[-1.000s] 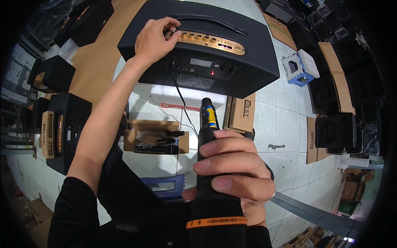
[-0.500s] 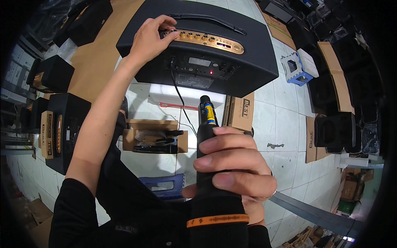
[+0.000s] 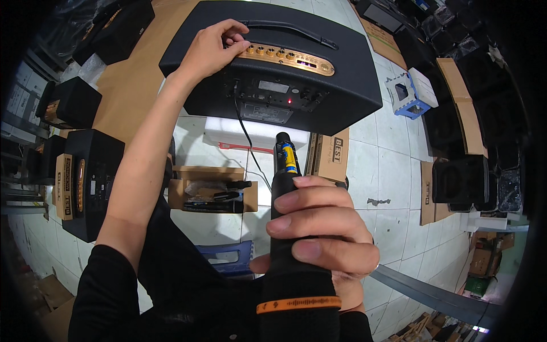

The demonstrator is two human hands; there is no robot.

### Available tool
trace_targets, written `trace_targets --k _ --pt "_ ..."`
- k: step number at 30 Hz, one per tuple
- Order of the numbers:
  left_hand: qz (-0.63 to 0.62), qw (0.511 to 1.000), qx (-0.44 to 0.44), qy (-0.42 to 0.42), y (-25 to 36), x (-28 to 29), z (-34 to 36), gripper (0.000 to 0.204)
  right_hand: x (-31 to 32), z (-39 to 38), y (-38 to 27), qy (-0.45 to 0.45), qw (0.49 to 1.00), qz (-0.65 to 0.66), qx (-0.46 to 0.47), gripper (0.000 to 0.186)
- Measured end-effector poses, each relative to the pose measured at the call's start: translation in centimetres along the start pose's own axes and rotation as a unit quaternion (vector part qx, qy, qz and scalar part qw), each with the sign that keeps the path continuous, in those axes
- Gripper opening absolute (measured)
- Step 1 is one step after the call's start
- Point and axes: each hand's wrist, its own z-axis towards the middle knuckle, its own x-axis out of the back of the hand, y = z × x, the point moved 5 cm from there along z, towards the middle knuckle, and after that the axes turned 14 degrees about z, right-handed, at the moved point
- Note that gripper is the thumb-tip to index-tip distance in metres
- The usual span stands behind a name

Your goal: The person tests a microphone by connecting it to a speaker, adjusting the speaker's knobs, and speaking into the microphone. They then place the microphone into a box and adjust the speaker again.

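Observation:
My left hand (image 3: 219,51) pinches at the left end of a row of gold knobs (image 3: 270,52) on a black speaker amplifier (image 3: 347,80); the knob under my fingertips is mostly hidden. A red light and a plugged-in black cord (image 3: 242,122) show on its back panel. My right hand (image 3: 322,222) is wrapped round a black microphone (image 3: 299,288) with an orange band. Its far end stands uncovered, showing a yellow and blue battery (image 3: 290,158). The amplifier rests on white foam (image 3: 222,128) above a red item (image 3: 239,145).
An open carton (image 3: 211,174) holds dark parts. A blue stool (image 3: 225,256) is below me. More speakers (image 3: 91,216) stand left, black cases (image 3: 461,179) right. Flat boxes (image 3: 330,154), a blue-and-white stool (image 3: 410,97) and a metal rail (image 3: 433,296) lie around.
My left hand's fingers shift very slightly at the knob, and the amplifier sits a little further left in view. My right hand keeps the same hold on the microphone.

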Motion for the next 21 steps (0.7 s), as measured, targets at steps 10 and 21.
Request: trace_targets --k 10,21 --pt "0.061 0.987 -0.137 0.059 7.2 -3.8 0.2 0.039 -0.2 0.5 -0.4 0.024 0.999 0.003 -0.030 0.022" --pt "0.027 0.994 -0.105 0.025 7.1 -4.7 1.2 0.042 0.2 0.6 0.2 0.014 1.000 -0.016 0.012 0.024"
